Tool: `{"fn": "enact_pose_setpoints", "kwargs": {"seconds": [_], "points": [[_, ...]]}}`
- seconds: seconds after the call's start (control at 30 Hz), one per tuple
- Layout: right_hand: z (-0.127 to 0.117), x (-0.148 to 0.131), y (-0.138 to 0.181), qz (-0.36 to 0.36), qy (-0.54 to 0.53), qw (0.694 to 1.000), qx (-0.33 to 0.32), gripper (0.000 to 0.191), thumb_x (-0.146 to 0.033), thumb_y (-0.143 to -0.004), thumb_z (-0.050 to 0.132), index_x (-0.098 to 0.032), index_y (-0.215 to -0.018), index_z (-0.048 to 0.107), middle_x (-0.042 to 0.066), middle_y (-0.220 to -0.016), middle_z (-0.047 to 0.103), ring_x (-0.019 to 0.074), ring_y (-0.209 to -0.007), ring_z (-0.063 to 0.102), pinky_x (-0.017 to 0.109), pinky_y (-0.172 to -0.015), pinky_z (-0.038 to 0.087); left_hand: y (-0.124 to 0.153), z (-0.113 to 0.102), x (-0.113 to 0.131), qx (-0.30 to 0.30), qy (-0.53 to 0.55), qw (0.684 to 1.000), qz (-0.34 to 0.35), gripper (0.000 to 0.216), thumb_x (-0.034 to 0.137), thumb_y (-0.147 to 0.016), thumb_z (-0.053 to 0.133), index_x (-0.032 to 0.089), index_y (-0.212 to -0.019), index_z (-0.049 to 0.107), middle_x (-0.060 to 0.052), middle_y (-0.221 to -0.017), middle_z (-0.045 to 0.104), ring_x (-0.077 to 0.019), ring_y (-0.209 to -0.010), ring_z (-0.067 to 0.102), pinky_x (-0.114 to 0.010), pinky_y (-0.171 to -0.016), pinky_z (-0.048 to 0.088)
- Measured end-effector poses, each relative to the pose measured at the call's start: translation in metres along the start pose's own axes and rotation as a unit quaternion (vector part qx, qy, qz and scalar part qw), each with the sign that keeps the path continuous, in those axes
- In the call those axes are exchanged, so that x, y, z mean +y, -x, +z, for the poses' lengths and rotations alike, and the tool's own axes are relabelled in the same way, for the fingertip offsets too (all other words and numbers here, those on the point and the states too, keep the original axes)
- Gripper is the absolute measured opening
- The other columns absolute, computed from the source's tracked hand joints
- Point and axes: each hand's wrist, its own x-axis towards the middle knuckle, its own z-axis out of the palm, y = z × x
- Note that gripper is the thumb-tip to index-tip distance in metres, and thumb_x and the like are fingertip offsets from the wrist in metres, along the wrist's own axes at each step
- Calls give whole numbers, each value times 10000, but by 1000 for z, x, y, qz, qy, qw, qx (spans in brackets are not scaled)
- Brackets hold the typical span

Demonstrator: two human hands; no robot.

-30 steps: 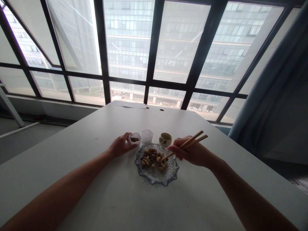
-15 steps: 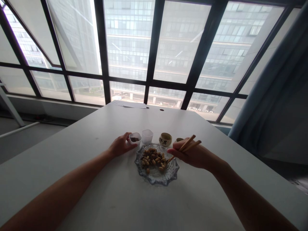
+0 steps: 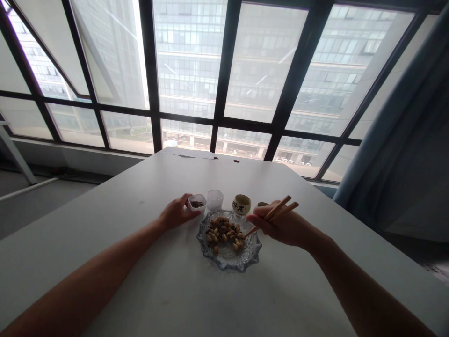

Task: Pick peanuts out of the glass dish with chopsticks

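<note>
A scalloped glass dish (image 3: 228,256) holds a heap of peanuts (image 3: 224,233) on the white table (image 3: 140,196). My right hand (image 3: 280,225) is closed on a pair of wooden chopsticks (image 3: 277,211), whose tips reach into the right side of the nuts. My left hand (image 3: 174,213) rests on the table with its fingers curled round a small white cup (image 3: 197,203) that has something dark in it. A clear plastic cup (image 3: 214,199) and a small beige ceramic cup (image 3: 241,204) with dark characters stand in a row behind the dish.
A small dark object (image 3: 262,204) lies just behind my right hand. Papers (image 3: 185,152) and a dark hole (image 3: 236,161) are at the table's far end. Large black-framed windows (image 3: 224,93) fill the back, and a grey-blue curtain (image 3: 403,131) hangs at the right.
The chopsticks' back ends have dropped lower and my right hand has shifted slightly toward the dish's right rim, tips still among the nuts. The left hand has not moved.
</note>
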Motion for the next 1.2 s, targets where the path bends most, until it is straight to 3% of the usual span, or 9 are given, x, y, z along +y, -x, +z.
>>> {"fn": "enact_pose_setpoints", "kwargs": {"seconds": [0.43,0.63,0.83,1.03,1.2], "points": [[-2,-8,-2,54,-2,999,4,620,-678,-968,291,-186,-664,517,-14,-529,467,99,-419,411,212,-397,298,0,0,0,2,-2,1000,5,656,639,-735,656,196,-1212,566,-76,-911,727,-242,-777,688,-313,-681,511],[-1,0,-2,44,-6,999,-17,605,-682,-955,341,-185,-655,513,-19,-545,461,100,-441,412,213,-408,307,0,1,-1,5,0,1000,5,667,639,-728,664,193,-1214,568,-82,-928,728,-240,-775,683,-322,-696,513],[3,7,0,2,-7,1000,-26,525,-573,-996,391,-195,-641,467,-34,-554,431,102,-463,388,228,-440,304,0,0,0,0,1,1000,2,667,636,-732,659,185,-1214,564,-90,-940,726,-241,-782,678,-334,-717,512],[8,1,0,-47,9,999,4,514,-511,-1015,403,-214,-595,381,-71,-507,326,89,-426,317,239,-464,319,0,-3,4,-3,3,1000,-1,644,608,-734,669,191,-1215,568,-86,-929,729,-246,-787,681,-331,-704,509],[12,-5,-2,-47,5,999,-15,516,-503,-1026,370,-221,-594,361,-73,-481,318,86,-390,309,232,-426,270,0,-3,4,-2,10,1000,1,644,604,-730,678,190,-1211,573,-83,-919,726,-244,-774,678,-331,-698,509]]}}
